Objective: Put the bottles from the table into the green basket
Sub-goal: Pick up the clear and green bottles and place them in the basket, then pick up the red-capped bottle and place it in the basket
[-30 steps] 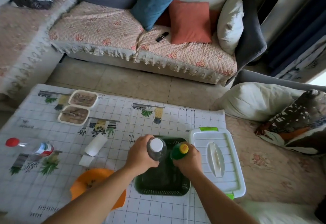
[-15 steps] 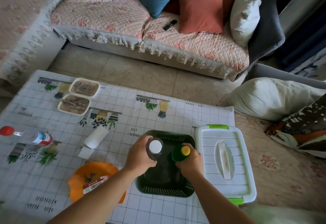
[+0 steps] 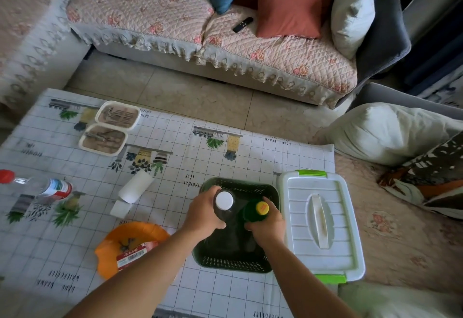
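A dark green perforated basket [image 3: 235, 263] stands on the table's cloth near its right edge. My left hand [image 3: 204, 213] grips a dark bottle with a white cap [image 3: 224, 201], held upright inside the basket. My right hand [image 3: 266, 225] grips a green bottle with a yellow cap [image 3: 260, 209] beside it, also upright in the basket. How deep the bottles sit is hidden by my hands. A clear bottle with a red cap and red label [image 3: 37, 186] lies on its side at the table's left edge. A white bottle [image 3: 135, 187] lies left of the basket.
A white lidded box with green clasps [image 3: 319, 225] touches the basket's right side. An orange bowl [image 3: 130, 245] holding a packet sits to the basket's left. Two white trays of tools [image 3: 110, 128] lie at the back left. Sofas and cushions surround the table.
Both hands have lowered the two bottles a little further into the basket. The camera has tipped downward, so the table fills more of the view.
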Tool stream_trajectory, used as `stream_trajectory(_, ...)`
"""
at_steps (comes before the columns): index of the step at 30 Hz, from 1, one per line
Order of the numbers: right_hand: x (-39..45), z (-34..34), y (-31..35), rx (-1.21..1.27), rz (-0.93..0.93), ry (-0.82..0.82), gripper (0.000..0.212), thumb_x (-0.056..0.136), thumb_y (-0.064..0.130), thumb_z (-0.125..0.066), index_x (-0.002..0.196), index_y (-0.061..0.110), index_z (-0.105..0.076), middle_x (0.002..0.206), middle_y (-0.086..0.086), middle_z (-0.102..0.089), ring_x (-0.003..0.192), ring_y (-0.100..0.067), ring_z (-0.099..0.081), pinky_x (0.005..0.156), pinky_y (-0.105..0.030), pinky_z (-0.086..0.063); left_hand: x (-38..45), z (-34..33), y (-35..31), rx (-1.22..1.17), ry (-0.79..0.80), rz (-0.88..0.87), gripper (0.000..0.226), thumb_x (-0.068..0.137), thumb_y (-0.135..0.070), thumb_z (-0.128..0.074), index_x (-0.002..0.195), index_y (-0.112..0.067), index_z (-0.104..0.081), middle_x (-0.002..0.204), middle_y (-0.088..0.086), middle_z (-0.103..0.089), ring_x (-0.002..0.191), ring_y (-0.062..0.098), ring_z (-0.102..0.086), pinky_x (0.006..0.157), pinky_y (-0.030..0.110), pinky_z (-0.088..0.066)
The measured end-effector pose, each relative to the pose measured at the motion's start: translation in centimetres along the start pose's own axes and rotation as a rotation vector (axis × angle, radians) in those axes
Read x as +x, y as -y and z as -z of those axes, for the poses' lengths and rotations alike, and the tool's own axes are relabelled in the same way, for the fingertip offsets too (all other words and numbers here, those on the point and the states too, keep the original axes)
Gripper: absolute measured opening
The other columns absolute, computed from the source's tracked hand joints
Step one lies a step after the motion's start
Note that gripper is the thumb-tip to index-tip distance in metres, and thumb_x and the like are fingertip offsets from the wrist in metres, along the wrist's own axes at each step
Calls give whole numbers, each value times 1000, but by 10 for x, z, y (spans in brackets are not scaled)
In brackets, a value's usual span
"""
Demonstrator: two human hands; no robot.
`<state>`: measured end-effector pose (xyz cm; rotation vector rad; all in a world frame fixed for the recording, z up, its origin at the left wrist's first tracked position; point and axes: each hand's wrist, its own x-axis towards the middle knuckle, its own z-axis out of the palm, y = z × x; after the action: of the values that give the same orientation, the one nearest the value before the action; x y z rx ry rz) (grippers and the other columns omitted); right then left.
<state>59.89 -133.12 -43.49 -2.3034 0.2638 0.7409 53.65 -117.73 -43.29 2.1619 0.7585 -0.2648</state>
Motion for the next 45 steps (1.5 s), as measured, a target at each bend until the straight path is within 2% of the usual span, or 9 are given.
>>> stream_trajectory(7,-22,-7,-4,25,-162,0,81,65,8,-84,134,12,-41,120,-13,-59,111,-33,-57,92,-46,-54,-9,8,-4,-37,9,6,93,64,0,-85,141,-16,-36,131,9,-59,125,30,-53,95,41,-53)
stream_trajectory(11,-49,-9,-7,-12,-176,59,59,70,11,-80,118,13,-47,97,-2,-55,87,-20,-56,72,-32,-52,-20,25,-1,-28,1,11,82,73,-1,-78,142,-18,-37,126,8,-62,119,27,-58,91,42,-57)
stream_trajectory(14,-67,-8,-5,-82,-102,113,38,75,14,-76,103,18,-51,86,6,-55,77,-11,-56,66,-25,-48,-32,49,8,31,-32,11,63,82,-4,-70,137,-19,-43,124,3,-62,114,22,-61,88,35,-58)
stream_trajectory(17,-83,-4,6,-204,-9,167,23,77,16,-72,93,20,-55,82,5,-58,72,-9,-58,67,-26,-56,-47,84,26,129,-47,82,75,79,5,-65,142,-25,-35,139,1,-52,108,22,-63,82,33,-58)
stream_trajectory(24,-127,-22,53,-329,252,352,12,82,19,-71,84,24,-59,77,10,-63,70,-4,-62,67,-14,-51,-85,161,71,159,-177,219,60,79,-12,-71,134,-18,-46,118,7,-62,92,16,-59,62,19,-44)
stream_trajectory(35,-174,-125,138,-334,376,424,20,77,25,-71,85,33,-55,84,14,-60,80,-5,-59,70,-18,-52,-103,280,176,6,-449,302,55,76,-19,-76,125,-11,-52,114,14,-60,98,28,-61,68,34,-52)
stream_trajectory(37,-173,-145,148,-343,390,418,24,76,25,-71,92,32,-54,86,15,-58,82,-4,-58,72,-19,-53,-102,296,197,-59,-512,307,64,73,-23,-81,127,-11,-49,116,13,-59,101,29,-60,68,29,-48)
stream_trajectory(42,-147,-192,164,-376,337,389,46,78,28,-73,117,28,-50,105,6,-58,90,-9,-56,66,-17,-45,-80,320,255,-169,-512,416,106,56,-46,-88,139,-19,-29,134,14,-52,118,35,-55,87,55,-53)
stream_trajectory(45,-116,-215,168,-430,303,368,61,77,30,-75,129,29,-44,122,-1,-58,106,-17,-57,82,-27,-50,-60,328,271,-270,-500,438,123,59,-33,-90,151,-23,-8,150,15,-38,132,37,-44,98,53,-47)
